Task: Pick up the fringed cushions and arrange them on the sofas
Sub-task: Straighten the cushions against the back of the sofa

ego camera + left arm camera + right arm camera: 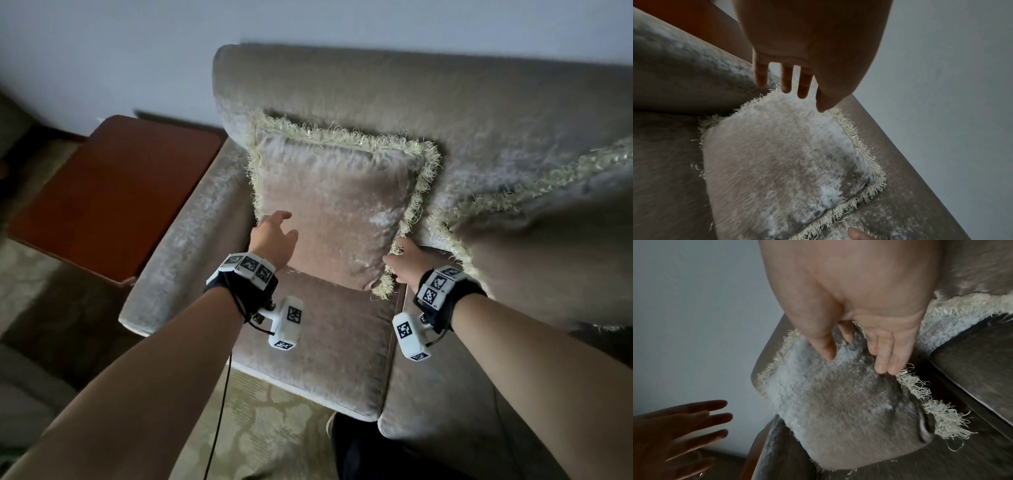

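Observation:
A grey-beige velvet cushion (pixel 335 212) with a pale fringe leans upright against the backrest of the sofa (pixel 411 92), at its left end. My left hand (pixel 284 226) hovers by the cushion's lower left side with fingers (pixel 786 81) straight and spread, holding nothing. My right hand (pixel 397 253) is at the lower right edge. Its thumb presses the front face and its fairly straight fingers (pixel 885 360) touch the edge by the fringe. A second fringed cushion (pixel 548 219) lies tilted on the seat to the right.
A red-brown wooden side table (pixel 113 195) stands left of the sofa's armrest (pixel 185 233). Patterned carpet (pixel 267 428) covers the floor in front. A pale wall rises behind the sofa. The seat cushion (pixel 325 342) below my hands is bare.

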The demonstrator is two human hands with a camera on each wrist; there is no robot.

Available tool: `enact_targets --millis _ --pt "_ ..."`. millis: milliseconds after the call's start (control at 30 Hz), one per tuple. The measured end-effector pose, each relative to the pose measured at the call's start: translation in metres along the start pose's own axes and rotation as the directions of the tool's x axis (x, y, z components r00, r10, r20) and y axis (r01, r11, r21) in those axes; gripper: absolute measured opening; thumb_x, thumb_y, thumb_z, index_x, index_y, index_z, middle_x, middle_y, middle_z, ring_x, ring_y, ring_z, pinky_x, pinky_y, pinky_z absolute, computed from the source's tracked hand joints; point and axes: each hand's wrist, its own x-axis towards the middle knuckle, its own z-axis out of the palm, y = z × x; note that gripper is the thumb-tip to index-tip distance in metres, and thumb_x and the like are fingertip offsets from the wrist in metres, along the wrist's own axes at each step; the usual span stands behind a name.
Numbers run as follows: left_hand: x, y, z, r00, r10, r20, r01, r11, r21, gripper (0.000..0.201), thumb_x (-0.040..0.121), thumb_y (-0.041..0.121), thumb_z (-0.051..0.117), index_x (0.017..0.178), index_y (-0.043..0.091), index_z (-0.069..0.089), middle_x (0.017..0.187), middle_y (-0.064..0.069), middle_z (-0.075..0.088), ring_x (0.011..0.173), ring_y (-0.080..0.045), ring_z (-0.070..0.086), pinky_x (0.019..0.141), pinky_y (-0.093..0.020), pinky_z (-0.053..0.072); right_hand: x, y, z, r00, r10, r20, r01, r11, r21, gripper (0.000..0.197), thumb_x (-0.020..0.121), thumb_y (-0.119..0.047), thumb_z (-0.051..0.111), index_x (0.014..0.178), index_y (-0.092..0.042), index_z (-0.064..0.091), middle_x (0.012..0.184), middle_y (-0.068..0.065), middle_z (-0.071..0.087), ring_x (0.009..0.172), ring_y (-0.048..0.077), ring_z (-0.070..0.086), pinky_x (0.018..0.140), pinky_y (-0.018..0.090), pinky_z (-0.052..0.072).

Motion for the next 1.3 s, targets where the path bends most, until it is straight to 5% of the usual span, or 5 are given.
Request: enact_targets --millis 200,467,833,1067,1300 --pt "0.091 0.026 0.011 0.995 0.076 0.067 -0.079 0.996 0.04 0.043 0.096 0.024 0.054 0.139 0.021 0.048 0.144 -0.006 0.046 0.13 -0.027 0.045 0.104 -0.04 0.04 0.062 -0.005 0.004 0.99 0.134 -0.051 -0.131 0.99 0.058 0.061 0.091 -0.015 0.059 0.148 -0.019 0.036 0.11 0.008 0.059 0.081 0.021 0.059 0.067 0.035 0.053" --pt "0.171 0.043 0.002 0.983 0.183 0.027 -0.185 0.97 0.158 0.049 0.095 0.024 0.056 0.142 0.025 0.044 0.151 0.002 0.038 0.138 -0.025 0.031 0.113 -0.048 0.032 0.115 -0.01 0.01 0.97 0.233 -0.068 -0.224 0.967 0.121 0.067 0.09 -0.017 0.064 0.149 -0.018 0.033 0.138 0.013 0.054 0.117 0.033 0.058 0.099 0.051 0.051" --pt "0.259 0.038 0.021 0.894 0.444 0.06 -0.414 0.766 0.492 0.078 0.084 0.056 0.06 0.151 0.04 0.021 0.162 0.003 0.016 0.15 -0.033 0.007 0.112 -0.072 0.005 0.158 0.008 0.049 0.977 0.205 -0.057 -0.186 0.953 0.239 0.014 0.091 -0.023 0.068 0.09 -0.021 0.055 0.096 0.006 0.064 0.099 0.028 0.064 0.094 0.045 0.052" --pt "0.291 0.012 0.031 0.86 0.501 0.093 -0.468 0.703 0.536 0.074 0.078 0.068 0.057 0.142 0.035 0.036 0.144 -0.004 0.044 0.137 -0.033 0.03 0.107 -0.065 0.025 0.174 0.031 0.085 0.95 0.312 0.022 -0.307 0.917 0.254 0.041 0.082 -0.041 0.077 0.1 -0.013 0.054 0.092 0.004 0.063 0.076 0.018 0.065 0.046 0.023 0.052" --pt "0.297 0.009 0.036 0.839 0.537 0.087 -0.495 0.688 0.53 0.059 0.084 0.064 0.054 0.131 0.029 0.051 0.128 -0.004 0.055 0.125 -0.033 0.04 0.104 -0.06 0.029 0.183 0.037 0.099 0.915 0.396 0.078 -0.394 0.834 0.386 0.05 0.083 -0.04 0.075 0.118 -0.01 0.057 0.117 0.005 0.064 0.098 0.026 0.07 0.078 0.038 0.062"
